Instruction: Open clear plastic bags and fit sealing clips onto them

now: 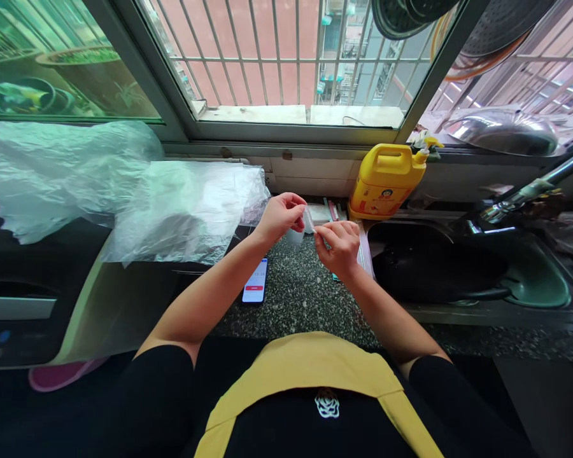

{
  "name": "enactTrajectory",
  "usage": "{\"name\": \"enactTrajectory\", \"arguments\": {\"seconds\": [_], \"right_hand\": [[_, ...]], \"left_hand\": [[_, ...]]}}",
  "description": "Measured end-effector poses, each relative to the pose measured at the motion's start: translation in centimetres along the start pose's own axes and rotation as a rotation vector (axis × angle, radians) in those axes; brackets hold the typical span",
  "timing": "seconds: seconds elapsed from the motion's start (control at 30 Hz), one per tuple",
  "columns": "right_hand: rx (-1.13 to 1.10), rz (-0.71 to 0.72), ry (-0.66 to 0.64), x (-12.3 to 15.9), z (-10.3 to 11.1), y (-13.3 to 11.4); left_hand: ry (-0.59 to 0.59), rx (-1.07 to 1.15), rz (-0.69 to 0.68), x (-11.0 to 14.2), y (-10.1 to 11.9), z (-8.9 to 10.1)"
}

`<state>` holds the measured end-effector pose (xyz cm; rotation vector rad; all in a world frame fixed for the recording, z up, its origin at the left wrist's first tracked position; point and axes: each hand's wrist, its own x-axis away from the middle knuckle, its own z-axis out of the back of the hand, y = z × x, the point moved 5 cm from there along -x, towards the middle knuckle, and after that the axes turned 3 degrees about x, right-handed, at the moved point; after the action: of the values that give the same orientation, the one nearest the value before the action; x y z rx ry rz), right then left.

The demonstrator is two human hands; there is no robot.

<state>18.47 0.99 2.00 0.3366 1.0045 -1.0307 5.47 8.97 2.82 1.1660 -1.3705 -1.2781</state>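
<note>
My left hand [282, 216] is closed in a pinch above the speckled dark countertop [296, 292]. Facing it, my right hand [338, 245] also pinches with thumb and forefinger. A small translucent whitish piece [309, 220] spans the gap between the fingertips of both hands; its exact kind is too small to tell. Just below my left fingers stands a small whitish, cup-like item [295, 237], partly hidden. Behind my right hand lie several thin coloured sticks [332, 208], blurred by distance.
A lit phone [254, 281] lies left of centre. Plastic sheeting [186, 210] covers things at left. A yellow jug [386, 181] with a pump stands by the sink [537, 280], which holds a dark pan [439, 270]. The tap [501, 210] juts in from the right.
</note>
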Motion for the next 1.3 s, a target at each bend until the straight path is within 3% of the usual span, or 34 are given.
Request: {"name": "enactTrajectory", "arguments": {"seconds": [0.43, 0.7, 0.9, 1.3], "right_hand": [[-0.051, -0.088, -0.052, 0.7, -0.9, 0.6], [-0.088, -0.147, 0.127, 2.0, -1.0, -0.4], [-0.117, -0.289, 0.099, 1.8, -1.9, 0.0], [-0.061, -0.206, 0.115, 0.8, -1.8, 0.2]], "left_hand": [[0.002, 0.029, -0.079, -0.1, 0.3, -0.4], [0.033, -0.013, -0.069, 0.1, 0.5, -0.5], [0.045, -0.028, -0.084, 0.1, 0.4, -0.5], [0.082, -0.056, -0.064, -0.1, 0.4, 0.0]]}}
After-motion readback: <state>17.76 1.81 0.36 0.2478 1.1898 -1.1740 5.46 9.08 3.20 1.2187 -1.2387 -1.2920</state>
